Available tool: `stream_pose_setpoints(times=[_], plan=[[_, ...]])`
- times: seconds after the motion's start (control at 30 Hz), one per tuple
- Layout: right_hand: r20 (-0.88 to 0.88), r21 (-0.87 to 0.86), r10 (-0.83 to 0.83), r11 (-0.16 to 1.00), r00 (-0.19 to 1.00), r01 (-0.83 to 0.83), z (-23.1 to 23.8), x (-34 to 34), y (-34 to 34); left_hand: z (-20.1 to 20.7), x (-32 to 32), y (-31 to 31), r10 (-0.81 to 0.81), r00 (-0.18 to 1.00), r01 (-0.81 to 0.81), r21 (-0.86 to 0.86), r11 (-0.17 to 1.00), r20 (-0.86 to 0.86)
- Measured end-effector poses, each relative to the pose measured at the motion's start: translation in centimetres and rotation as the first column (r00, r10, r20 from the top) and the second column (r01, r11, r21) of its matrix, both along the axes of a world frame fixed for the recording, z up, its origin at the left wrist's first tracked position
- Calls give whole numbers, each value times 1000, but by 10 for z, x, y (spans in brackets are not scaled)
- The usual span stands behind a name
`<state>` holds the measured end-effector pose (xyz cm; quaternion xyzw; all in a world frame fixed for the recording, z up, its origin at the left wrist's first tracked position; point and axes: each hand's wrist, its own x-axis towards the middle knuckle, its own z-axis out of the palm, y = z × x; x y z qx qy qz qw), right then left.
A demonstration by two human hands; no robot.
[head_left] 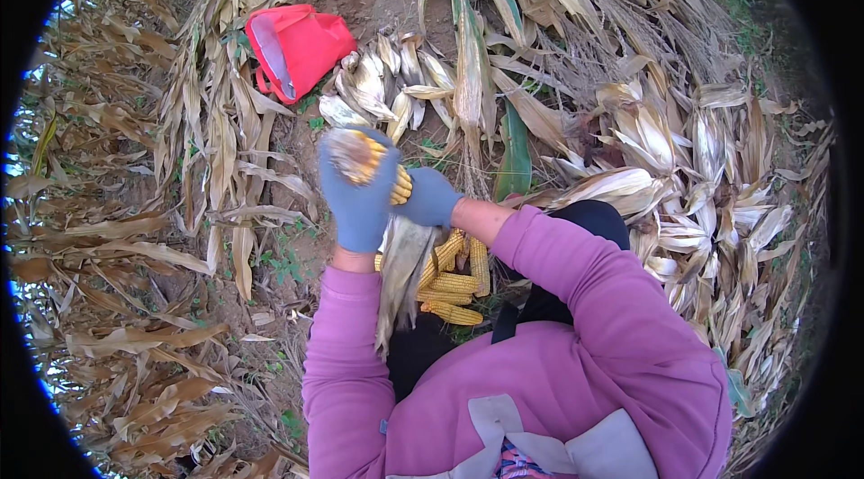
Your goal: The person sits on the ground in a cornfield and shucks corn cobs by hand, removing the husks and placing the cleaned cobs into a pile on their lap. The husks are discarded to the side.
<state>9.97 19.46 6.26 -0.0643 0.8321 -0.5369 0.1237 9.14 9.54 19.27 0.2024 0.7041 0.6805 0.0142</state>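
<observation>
Both my hands wear grey-blue gloves and are close together in front of my body. My left hand [346,195] is closed round an ear of corn [401,185]. Yellow kernels and a brownish, motion-blurred tip show at that hand. My right hand [430,198] is closed at the ear's other end, where its fingers are partly hidden. Peeled-back dry husk [405,267] hangs down from the ear below my hands. Under it, between my legs, lies a pile of husked yellow corn ears [450,284], partly covered by the husk.
Beyond my hands lie several ears in pale husks [373,83], beside a red bag [310,47] with a grey panel. Loose husks [666,200] are heaped on the right. Dry stalks [558,11] lie at the far side; dry corn plants [99,173] line the left.
</observation>
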Motion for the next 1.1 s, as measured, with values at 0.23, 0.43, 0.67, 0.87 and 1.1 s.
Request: stream_pose_setpoints(times=[0.23,0.43,0.67,0.87,1.1], plan=[[-23,648,168,753,986,-113,-27,0,14,-30,6,-4,-68,998,67,-57,996,-16],[-466,447,-297,734,834,511,125,6,138,-39,-56,-70,384,920,-392,139,909,78],[88,996,-625,71,776,-55,168,187,393,-56,-60,-71,209,859,-353,246,903,467],[-196,854,-514,329,835,403,125,254,380,-80,-66,-68,175,775,-394,249,885,607],[-317,329,17,940,948,93,103,104,146,-73,-40,-64,-70,727,-329,437,837,683]])
